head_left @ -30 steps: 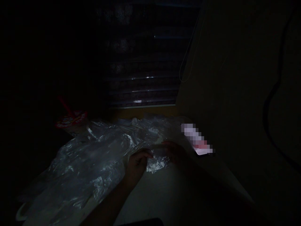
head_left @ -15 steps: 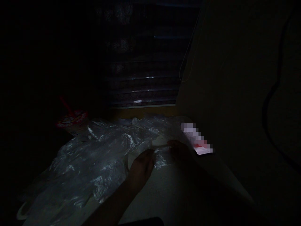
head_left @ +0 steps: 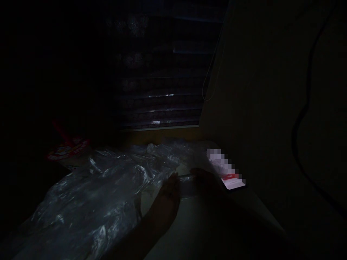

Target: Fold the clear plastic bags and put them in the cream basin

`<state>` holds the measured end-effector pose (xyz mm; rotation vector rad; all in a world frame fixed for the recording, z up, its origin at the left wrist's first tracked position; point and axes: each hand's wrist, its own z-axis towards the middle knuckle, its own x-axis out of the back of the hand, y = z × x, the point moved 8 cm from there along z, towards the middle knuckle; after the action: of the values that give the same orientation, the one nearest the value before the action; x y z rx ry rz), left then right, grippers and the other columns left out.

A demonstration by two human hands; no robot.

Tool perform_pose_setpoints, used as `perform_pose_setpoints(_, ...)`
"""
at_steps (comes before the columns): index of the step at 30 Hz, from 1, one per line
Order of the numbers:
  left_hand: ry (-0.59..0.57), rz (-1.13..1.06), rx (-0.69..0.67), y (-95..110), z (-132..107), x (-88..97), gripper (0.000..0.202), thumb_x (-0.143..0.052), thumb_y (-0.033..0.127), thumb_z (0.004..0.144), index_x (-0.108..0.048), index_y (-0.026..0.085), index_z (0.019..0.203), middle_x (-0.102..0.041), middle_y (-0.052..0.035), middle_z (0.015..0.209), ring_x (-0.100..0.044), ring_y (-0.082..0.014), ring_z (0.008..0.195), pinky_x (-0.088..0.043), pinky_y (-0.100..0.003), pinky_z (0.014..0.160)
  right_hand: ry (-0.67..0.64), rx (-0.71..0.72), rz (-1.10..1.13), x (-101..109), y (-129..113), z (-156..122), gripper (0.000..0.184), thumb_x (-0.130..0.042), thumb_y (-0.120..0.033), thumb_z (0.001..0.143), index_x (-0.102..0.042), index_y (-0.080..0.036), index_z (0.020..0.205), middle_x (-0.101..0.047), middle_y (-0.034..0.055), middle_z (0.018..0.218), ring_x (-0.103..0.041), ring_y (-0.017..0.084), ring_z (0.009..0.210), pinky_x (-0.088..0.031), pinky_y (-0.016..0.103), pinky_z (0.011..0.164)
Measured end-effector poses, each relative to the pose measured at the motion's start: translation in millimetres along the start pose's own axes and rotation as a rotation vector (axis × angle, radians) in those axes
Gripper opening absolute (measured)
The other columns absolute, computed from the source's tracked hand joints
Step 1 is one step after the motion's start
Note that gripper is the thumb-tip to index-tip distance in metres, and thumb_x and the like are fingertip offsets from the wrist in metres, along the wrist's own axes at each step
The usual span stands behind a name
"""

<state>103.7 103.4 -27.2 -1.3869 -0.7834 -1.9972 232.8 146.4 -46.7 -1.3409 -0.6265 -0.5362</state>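
The left grip [head_left: 170,193], fingers nearly straight, and the right grip [head_left: 202,180] touch opposite sides of a small clear bag [head_left: 187,187]; I cannot tell how closed either is. The bag is inward from the surface's [head_left: 180,225] right edge, near crumpled plastic [head_left: 86,202].

Single head view, forward and down over the near table [head_left: 187,227] toward the blind [head_left: 162,85].

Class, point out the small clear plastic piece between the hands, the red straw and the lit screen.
Small clear plastic piece [head_left: 187,187]: head view, middle of its surface.
Red straw [head_left: 63,133]: head view, mid-shaft.
Lit screen [head_left: 226,169]: head view, its bright middle.
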Motion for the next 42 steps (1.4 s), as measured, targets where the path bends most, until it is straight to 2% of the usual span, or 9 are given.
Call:
perform_pose_setpoints(5,-0.073,0.018,0.049,-2.7,-4.0,-6.3,0.046,-0.03,0.021,0.081,-0.026,0.002,0.122,-0.025,-0.0189,0.129,-0.016,-0.025,0.119,-0.026,-0.043,0.093,0.009,-0.033,0.036,3.9,-9.9,-2.9,0.035,-0.039,-0.022,0.07,-0.055,-0.012,0.1,-0.059,0.0095,0.097,-0.054,0.019,0.089,-0.04,0.034,0.08)
perform_pose_setpoints(10,-0.123,0.056,0.069,-3.8,-3.9,-10.0,0.05,-0.028,0.03,0.082,-0.027,0.0,0.122,-0.024,-0.0196,0.129,-0.014,-0.0265,0.12,-0.021,-0.043,0.095,-0.012,-0.109,0.046,7.4,-17.3,-7.6,0.033,-0.039,-0.023,0.072,-0.053,-0.015,0.1,-0.058,0.0075,0.097,-0.053,0.019,0.089,-0.04,0.034,0.079)
perform_pose_setpoints(18,-0.174,0.086,0.123,-8.0,-5.1,-14.1,0.053,-0.024,0.035,0.082,-0.028,0.0,0.122,-0.024,-0.0195,0.129,-0.013,-0.0271,0.12,-0.02,-0.041,0.095,0.061,-0.111,-0.047,9.4,-16.6,-9.6,0.032,-0.037,-0.025,0.074,-0.054,-0.013,0.098,-0.057,0.0088,0.098,-0.052,0.019,0.091,-0.038,0.034,0.081)
perform_pose_setpoints(24,-0.151,0.081,0.151,-8.9,-5.5,-12.5,0.055,-0.025,0.037,0.082,-0.027,0.0,0.122,-0.023,-0.0193,0.129,-0.013,-0.0272,0.12,-0.02,-0.041,0.094,0.044,-0.118,-0.083,8.7,-18.1,-9.0,0.032,-0.037,-0.023,0.074,-0.053,-0.012,0.1,-0.057,0.0087,0.099,-0.052,0.017,0.09,-0.04,0.031,0.079)
perform_pose_setpoints(28,-0.157,0.083,0.162,-9.6,-5.3,-11.5,0.054,-0.026,0.036,0.082,-0.028,0.001,0.122,-0.024,-0.0185,0.129,-0.014,-0.0269,0.12,-0.02,-0.041,0.094,0.114,-0.028,-0.125,11.6,-18.7,-8.4,0.029,-0.036,-0.022,0.074,-0.054,-0.014,0.095,-0.058,0.0077,0.095,-0.053,0.017,0.087,-0.041,0.031,0.078)
perform_pose_setpoints(33,-0.15,0.089,0.169,-8.4,-4.4,-10.5,0.054,-0.026,0.037,0.081,-0.03,0.0,0.121,-0.026,-0.0188,0.128,-0.015,-0.0276,0.12,-0.021,-0.042,0.093,0.236,0.239,-0.378,14.1,-42.3,-17.7,0.031,-0.034,-0.019,0.074,-0.054,-0.013,0.097,-0.054,0.0105,0.1,-0.048,0.021,0.094,-0.04,0.035,0.08)
perform_pose_setpoints(36,-0.122,0.094,0.176,-8.6,-4.5,-9.2,0.053,-0.026,0.036,0.081,-0.03,0.002,0.121,-0.027,-0.0183,0.128,-0.016,-0.0281,0.12,-0.022,-0.043,0.092,0.168,0.392,-0.497,-1.6,-59.9,-26.7,0.035,-0.033,-0.022,0.077,-0.049,-0.013,0.107,-0.051,0.0111,0.108,-0.044,0.022,0.1,-0.038,0.038,0.083)
perform_pose_setpoints(39,-0.129,0.095,0.178,-10.0,-5.8,-10.3,0.053,-0.029,0.035,0.079,-0.03,0.002,0.121,-0.026,-0.0183,0.128,-0.016,-0.0287,0.119,-0.021,-0.043,0.092,0.06,0.569,-0.55,-24.5,-76.1,-37.5,0.043,-0.033,-0.027,0.078,-0.038,-0.01,0.117,-0.041,0.0125,0.12,-0.031,0.023,0.113,-0.028,0.042,0.091)
perform_pose_setpoints(42,-0.161,0.09,0.169,-10.6,-7.2,-12.5,0.057,-0.034,0.034,0.075,-0.029,0.001,0.122,-0.024,-0.0184,0.129,-0.014,-0.0294,0.12,-0.02,-0.043,0.092,0.008,0.611,-0.595,-38.3,-78.8,-41.9,0.049,-0.033,-0.031,0.079,-0.032,-0.007,0.121,-0.032,0.0135,0.127,-0.02,0.023,0.119,-0.016,0.047,0.095)
